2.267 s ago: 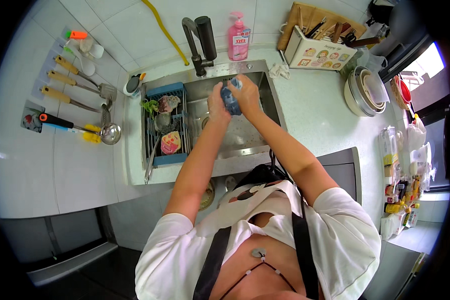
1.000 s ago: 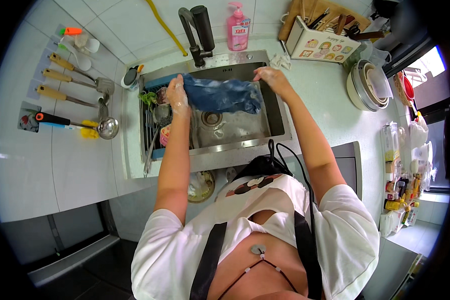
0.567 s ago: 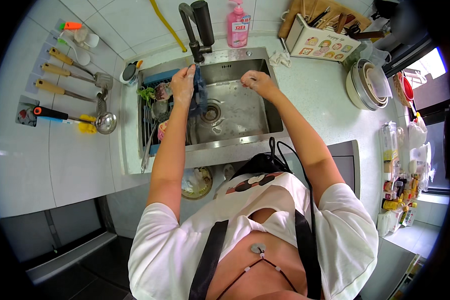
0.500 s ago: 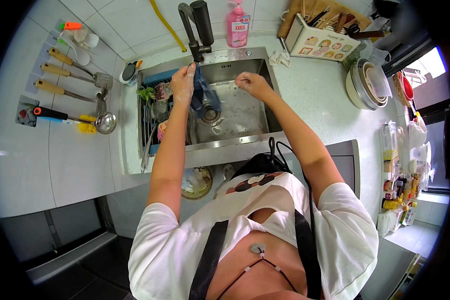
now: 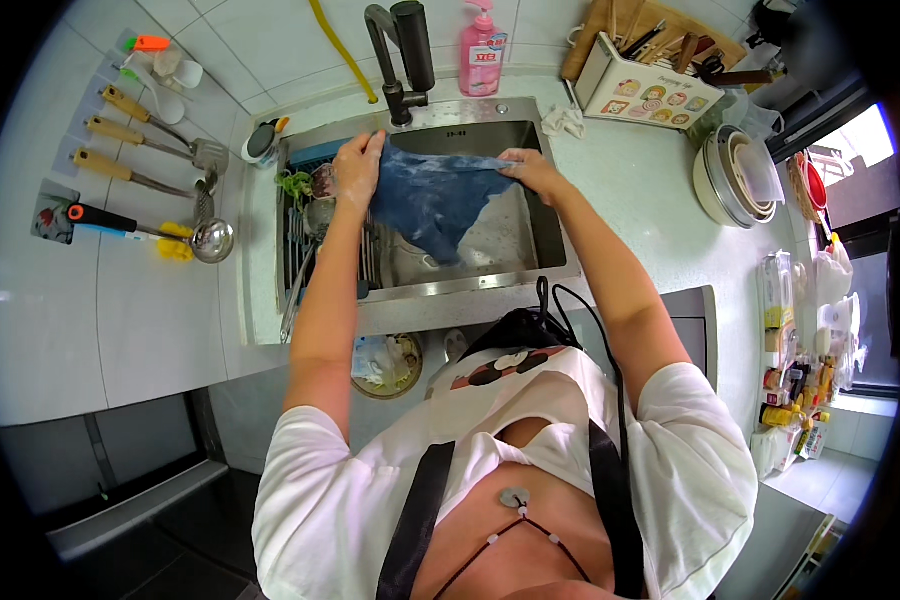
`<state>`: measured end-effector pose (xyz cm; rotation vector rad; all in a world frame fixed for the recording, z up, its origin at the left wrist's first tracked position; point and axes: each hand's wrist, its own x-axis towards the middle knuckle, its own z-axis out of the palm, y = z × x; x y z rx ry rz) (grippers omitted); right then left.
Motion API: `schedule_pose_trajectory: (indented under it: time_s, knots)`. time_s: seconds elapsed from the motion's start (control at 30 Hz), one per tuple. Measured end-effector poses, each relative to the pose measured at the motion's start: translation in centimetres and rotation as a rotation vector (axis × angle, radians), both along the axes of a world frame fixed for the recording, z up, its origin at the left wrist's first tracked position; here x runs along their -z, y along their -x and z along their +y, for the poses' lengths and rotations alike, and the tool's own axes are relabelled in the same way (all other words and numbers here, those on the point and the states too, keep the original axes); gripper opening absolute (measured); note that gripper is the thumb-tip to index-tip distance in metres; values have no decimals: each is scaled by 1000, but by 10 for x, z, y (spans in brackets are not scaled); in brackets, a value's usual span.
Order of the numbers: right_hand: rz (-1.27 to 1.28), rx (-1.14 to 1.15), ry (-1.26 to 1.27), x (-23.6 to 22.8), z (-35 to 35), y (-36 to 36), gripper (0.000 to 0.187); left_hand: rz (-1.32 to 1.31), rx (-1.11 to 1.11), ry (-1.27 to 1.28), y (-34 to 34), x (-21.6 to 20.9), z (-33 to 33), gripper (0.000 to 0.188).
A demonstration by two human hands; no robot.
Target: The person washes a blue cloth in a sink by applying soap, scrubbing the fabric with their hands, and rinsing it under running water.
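Observation:
A wet-looking blue cloth (image 5: 435, 195) with whitish suds hangs spread out over the steel sink (image 5: 505, 245). My left hand (image 5: 359, 170) grips its upper left corner, with suds on the skin. Its upper right edge is pinched in my right hand (image 5: 533, 172), so the top edge runs taut between both hands. The lower part droops to a point above the basin floor and hides the drain. Behind the cloth stands a dark faucet (image 5: 400, 75). My left forearm passes over the dish rack (image 5: 288, 225) in the sink's left side.
A pink pump bottle (image 5: 482, 60) stands behind the sink. On the right counter are a white rag (image 5: 564, 121), a utensil holder (image 5: 645, 88) and stacked bowls (image 5: 735, 175). Spatulas and a ladle (image 5: 212, 241) hang on the left wall. Below the counter sits a bin (image 5: 402, 370).
My right hand, empty before, has taken hold of the cloth and moved slightly right. The cloth, bunched under my left hand earlier, is now stretched wide between both hands.

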<state>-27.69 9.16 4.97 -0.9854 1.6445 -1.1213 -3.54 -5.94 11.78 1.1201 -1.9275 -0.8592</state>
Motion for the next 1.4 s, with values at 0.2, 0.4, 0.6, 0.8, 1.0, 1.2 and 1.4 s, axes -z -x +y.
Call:
schedule_pose_trajectory:
  time_s: [0.2,0.4,0.6,0.8,1.0,1.2,1.4]
  knots:
    - [-440,8,-16,-42,-9,-5,26,-135,267,-258,-8,37,-13,43]
    - [-575,73,-40,-74,-16,-4,28,-504,712,-312,-5,-1,7,68]
    - [-370,27,-12,-65,-13,18,22,-568,732,-191,-9,23,-2,49]
    - [328,-274,116,-61,-5,27,19,43,490,-640,-15,28,-9,36]
    - [937,-237,-39,-87,11,-18,27,520,504,-955,-10,-7,1,39]
    - [607,91,273,-50,-2,9,21,573,530,-961,-7,-25,1,43]
    - [-641,362,165,-60,-13,6,25,-67,785,-571,5,-21,6,59]
